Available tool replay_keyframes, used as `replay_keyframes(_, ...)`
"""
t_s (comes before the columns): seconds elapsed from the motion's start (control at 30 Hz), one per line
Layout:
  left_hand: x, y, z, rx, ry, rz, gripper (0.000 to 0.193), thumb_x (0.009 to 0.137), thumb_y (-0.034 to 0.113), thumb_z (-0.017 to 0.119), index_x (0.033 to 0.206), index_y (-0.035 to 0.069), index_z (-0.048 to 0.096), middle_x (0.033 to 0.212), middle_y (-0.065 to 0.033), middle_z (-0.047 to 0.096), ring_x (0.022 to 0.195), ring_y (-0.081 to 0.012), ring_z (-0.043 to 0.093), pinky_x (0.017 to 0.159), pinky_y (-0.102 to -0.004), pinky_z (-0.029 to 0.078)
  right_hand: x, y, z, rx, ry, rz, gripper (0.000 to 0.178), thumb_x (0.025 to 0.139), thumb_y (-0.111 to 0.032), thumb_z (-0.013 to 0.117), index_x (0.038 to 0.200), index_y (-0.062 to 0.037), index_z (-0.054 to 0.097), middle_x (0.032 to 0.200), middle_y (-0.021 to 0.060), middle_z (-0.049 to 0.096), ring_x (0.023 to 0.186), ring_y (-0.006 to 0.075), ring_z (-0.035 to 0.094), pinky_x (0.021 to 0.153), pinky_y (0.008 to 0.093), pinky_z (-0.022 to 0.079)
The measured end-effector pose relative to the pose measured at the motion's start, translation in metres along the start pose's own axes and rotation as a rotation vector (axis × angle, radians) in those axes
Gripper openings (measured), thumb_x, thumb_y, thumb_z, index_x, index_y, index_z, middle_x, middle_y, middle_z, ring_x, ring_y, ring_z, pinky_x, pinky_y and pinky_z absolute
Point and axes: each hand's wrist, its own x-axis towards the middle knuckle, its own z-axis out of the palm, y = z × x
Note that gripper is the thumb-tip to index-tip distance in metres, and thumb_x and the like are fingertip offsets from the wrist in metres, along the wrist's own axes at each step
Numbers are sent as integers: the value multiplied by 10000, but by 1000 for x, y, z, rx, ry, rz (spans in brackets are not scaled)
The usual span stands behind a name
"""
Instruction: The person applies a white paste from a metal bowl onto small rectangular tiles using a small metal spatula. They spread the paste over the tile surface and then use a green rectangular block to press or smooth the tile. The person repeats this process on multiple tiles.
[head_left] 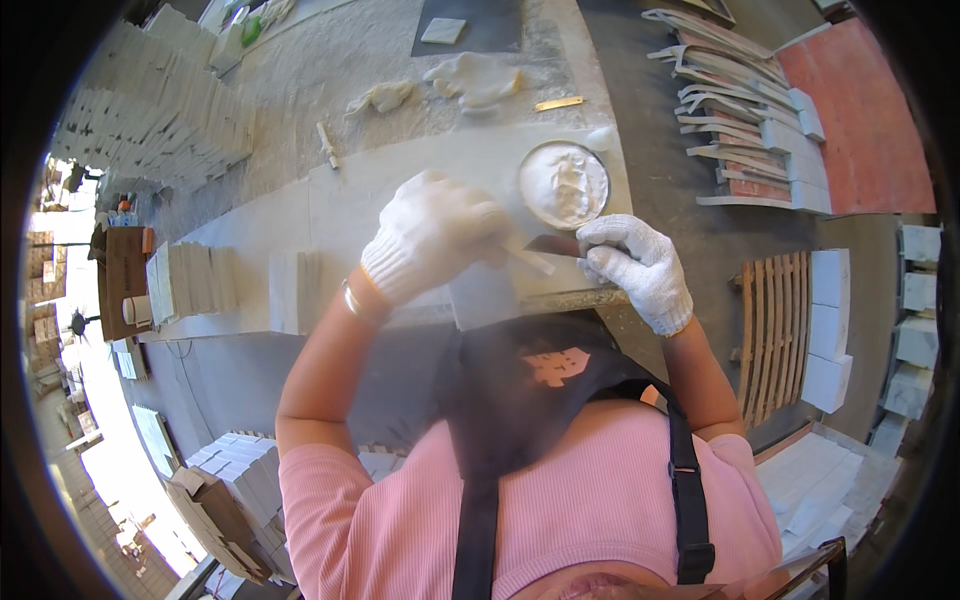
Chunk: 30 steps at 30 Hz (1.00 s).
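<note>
Both my hands wear white knitted gloves. My right hand (637,268) pinches a flat, dark-bladed putty knife (553,245) that points left, just below a round tin of white paste (563,187). My left hand (432,235) is closed and a little blurred, with its fingers curled toward the knife. A narrow pale strip (530,262) sticks out between the two hands; whether my left fingers hold it I cannot tell. Under my left hand, a white tile (482,300) lies at the front edge of the worktable (375,172).
Stacks of white tiles (190,278) stand along the table's left side. Beyond my hands lie a crumpled glove (472,80), a small brass-coloured strip (558,103) and a white stick (327,146). A slatted pallet (775,335) with white blocks stands right.
</note>
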Motion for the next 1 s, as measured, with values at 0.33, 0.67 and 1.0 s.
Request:
replay_keyframes(0.33,-9,-12,12,95,211,42,260,701,268,866,947,261,783,953,-13,747,1035,-238,717,1134,-535,457,45,-26,12,-406,-311,-247,256,917,18,750,1167,-13,798,1126,127,806,1042,212,771,960,332,586)
replay_keyframes(0.67,-12,-16,17,1,221,47,243,692,277,855,916,242,765,877,36,749,881,-236,679,804,-413,488,14,-34,18,-561,-156,-285,237,928,10,741,1158,-20,790,1088,152,801,989,279,780,891,352,604)
replay_keyframes(1.0,-13,-17,21,-7,195,20,280,701,295,864,968,249,792,900,40,759,898,-245,677,799,-413,490,-11,-18,43,-575,127,-338,277,932,9,741,1206,-23,761,1078,166,796,904,268,785,813,351,610)
